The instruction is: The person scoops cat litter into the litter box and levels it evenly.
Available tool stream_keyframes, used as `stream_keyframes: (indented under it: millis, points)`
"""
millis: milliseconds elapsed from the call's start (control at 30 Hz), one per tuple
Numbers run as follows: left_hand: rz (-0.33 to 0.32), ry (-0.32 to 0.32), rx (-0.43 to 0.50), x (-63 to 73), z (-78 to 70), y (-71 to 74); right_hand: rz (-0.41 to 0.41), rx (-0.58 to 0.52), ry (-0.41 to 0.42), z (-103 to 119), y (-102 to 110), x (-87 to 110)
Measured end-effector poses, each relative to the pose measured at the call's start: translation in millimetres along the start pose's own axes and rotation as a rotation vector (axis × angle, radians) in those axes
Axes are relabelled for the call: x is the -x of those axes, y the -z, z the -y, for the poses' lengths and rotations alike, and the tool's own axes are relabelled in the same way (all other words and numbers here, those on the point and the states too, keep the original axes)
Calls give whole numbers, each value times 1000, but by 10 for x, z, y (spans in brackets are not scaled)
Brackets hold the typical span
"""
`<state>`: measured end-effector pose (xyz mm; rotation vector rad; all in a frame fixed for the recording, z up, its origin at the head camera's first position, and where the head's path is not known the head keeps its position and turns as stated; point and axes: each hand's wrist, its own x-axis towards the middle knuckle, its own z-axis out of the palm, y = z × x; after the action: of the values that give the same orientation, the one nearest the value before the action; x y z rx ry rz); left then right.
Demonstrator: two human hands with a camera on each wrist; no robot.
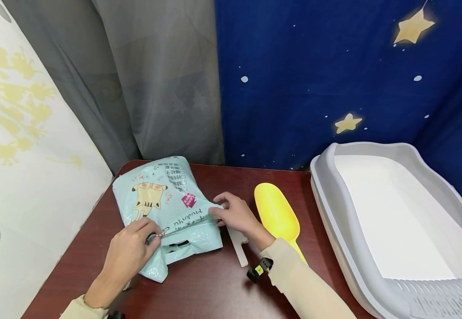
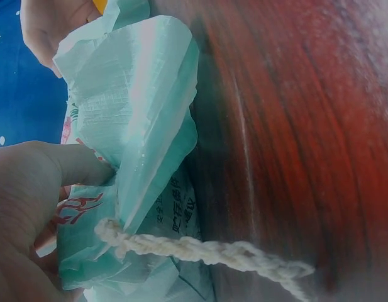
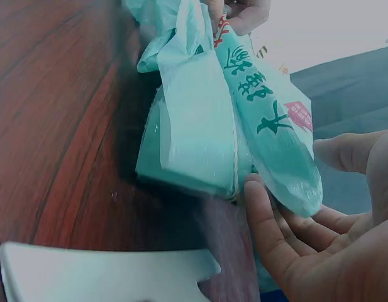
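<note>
Crinkled, glossy plastic bag (image 1: 175, 201) — left fingers (image 2: 83, 163) pinching its fold.

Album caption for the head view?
Left hand and right hand hold a light-blue bag, yellow scoop and grey tray alongside.

bag (image 1: 176, 201): glossy, crinkled plastic | tabletop (image 1: 199, 288): glossy, wood-grained | scoop (image 1: 277, 210): smooth plastic | cord (image 2: 197, 250): rough fibre

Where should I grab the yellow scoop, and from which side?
Probably the slim handle, from the near side: it points this way, while the wide scooping end points at the blue curtain. The right sleeve partly covers the handle, so that arm should move first.
</note>
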<state>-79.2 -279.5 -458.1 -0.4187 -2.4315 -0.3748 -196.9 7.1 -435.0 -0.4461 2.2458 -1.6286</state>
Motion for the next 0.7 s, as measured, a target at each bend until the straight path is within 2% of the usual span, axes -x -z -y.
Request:
stream_keyframes:
  millis: [167, 300, 700]
  points:
    - [4, 3, -3, -1, -1, 1, 41, -165, -59, -14, -58, -48]
    - [5, 8, -2, -2, -3, -3, 69, -246, -85, -36, -74, -70]
    - [-6, -4, -3, -4, 3, 0, 123, -325, -118, -3, -71, -72]
